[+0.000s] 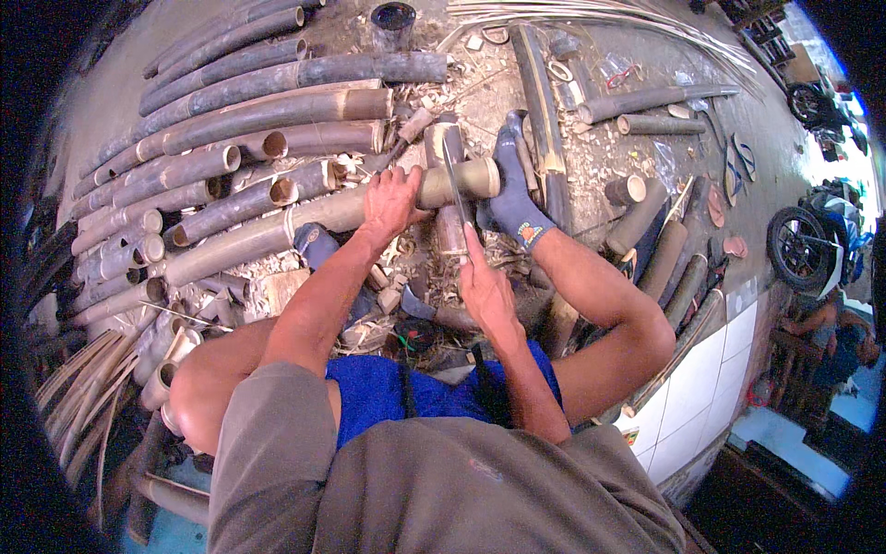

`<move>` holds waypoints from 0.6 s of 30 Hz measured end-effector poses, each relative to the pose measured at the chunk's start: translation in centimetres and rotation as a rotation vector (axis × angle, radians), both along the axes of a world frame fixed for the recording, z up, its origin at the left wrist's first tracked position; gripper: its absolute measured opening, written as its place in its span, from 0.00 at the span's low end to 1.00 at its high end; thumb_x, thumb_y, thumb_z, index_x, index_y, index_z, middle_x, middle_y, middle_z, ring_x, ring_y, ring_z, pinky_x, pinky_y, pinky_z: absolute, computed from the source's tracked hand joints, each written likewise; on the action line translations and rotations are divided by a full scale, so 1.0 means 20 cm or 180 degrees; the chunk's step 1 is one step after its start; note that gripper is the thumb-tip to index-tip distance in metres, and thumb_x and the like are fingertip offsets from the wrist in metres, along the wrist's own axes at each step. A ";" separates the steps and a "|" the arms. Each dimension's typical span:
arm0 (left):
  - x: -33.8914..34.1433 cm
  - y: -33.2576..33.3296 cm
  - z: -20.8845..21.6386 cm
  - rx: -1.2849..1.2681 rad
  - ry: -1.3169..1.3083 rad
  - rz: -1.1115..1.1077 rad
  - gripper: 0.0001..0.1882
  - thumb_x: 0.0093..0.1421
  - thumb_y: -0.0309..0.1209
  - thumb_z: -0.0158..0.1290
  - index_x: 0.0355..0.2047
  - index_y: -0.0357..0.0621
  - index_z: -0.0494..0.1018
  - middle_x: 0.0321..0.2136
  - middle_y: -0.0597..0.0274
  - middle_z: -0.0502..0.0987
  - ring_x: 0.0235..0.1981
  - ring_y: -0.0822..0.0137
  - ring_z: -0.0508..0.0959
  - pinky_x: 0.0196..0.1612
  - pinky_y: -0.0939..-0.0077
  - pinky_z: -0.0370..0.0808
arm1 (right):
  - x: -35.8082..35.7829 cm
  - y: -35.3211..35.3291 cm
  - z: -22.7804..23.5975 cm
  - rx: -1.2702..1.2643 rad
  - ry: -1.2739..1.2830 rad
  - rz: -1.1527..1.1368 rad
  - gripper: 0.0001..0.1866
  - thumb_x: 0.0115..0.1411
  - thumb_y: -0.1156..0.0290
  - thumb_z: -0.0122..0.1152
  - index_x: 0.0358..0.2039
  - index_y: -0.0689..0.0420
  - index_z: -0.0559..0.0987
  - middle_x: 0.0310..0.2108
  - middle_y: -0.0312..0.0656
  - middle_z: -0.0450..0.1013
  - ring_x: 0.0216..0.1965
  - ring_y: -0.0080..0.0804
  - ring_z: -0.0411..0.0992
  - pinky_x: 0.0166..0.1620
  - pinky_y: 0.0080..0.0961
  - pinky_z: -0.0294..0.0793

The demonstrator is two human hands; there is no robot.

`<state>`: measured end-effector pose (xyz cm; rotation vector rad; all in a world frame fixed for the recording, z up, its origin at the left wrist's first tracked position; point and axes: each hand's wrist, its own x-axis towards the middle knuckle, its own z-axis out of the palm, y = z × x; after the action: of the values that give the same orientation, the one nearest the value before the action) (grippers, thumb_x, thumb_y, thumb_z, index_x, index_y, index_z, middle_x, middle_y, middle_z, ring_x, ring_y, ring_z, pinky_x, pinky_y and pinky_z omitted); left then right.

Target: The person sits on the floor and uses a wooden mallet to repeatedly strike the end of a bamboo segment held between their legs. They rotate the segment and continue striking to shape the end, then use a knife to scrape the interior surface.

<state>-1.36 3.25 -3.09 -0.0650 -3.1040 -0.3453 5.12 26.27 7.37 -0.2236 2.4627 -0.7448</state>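
The left hand is curled over a pole, which runs from 9 o'clock to 1 o'clock; the right hand grips a blade that crosses the pole; a foot is at 1 o'clock, by its end; other poles lie at 10 o'clock.

The long bamboo pole across the middle looks smooth and matt; the thin blade over it is metal. Dark poles at the far left have rough, blotchy, woody skins. Dry wood shavings lie rough on the dull floor. Shirt, shorts and dark sock are cloth. White tiles at the near right look smooth and glossy.
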 end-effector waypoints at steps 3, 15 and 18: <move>-0.04 -0.05 0.08 0.0245 -0.0755 -0.0016 0.43 0.42 0.55 0.73 0.53 0.46 0.69 0.43 0.46 0.79 0.46 0.43 0.81 0.47 0.48 0.78 | 0.10 0.06 0.00 -0.0039 -0.0181 -0.0009 0.34 0.70 0.62 0.46 0.75 0.41 0.51 0.28 0.70 0.75 0.33 0.71 0.75 0.40 0.63 0.71; -0.10 -0.07 0.10 0.0570 -0.1346 -0.0183 0.43 0.43 0.53 0.73 0.55 0.48 0.68 0.42 0.45 0.79 0.46 0.42 0.81 0.48 0.47 0.78 | 0.19 0.10 0.04 0.0127 -0.0166 -0.0055 0.35 0.70 0.62 0.46 0.75 0.38 0.50 0.27 0.69 0.75 0.32 0.70 0.75 0.38 0.63 0.71; -0.07 -0.03 0.10 0.0400 -0.1042 -0.0021 0.43 0.43 0.53 0.73 0.55 0.48 0.68 0.41 0.46 0.80 0.46 0.42 0.81 0.49 0.46 0.77 | 0.13 0.06 0.04 0.0143 -0.0151 -0.0064 0.35 0.70 0.62 0.47 0.76 0.37 0.50 0.27 0.68 0.75 0.32 0.70 0.76 0.38 0.61 0.72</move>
<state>-2.72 2.62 -1.10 -0.0182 -3.3929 -0.6079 7.76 27.50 8.08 -0.1625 2.4371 -0.6945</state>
